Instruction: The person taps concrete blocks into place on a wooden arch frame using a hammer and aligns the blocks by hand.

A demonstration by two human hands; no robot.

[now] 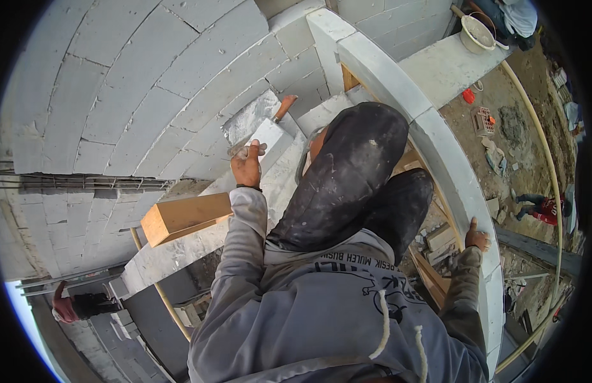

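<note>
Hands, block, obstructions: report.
Left hand at pale block, grip unclear. Right hand on curved wall top. Wooden beam close beside left sleeve, possible snag.

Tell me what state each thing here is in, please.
Left hand: against the pale block; grip unclear
Right hand: resting on the curved wall, holding nothing loose
Pale block: bare, partly covered by the hand
Trousers: spattered with pale spots
Drawstrings: untied, loose
Timber: lying down
Bucket: upright
</note>
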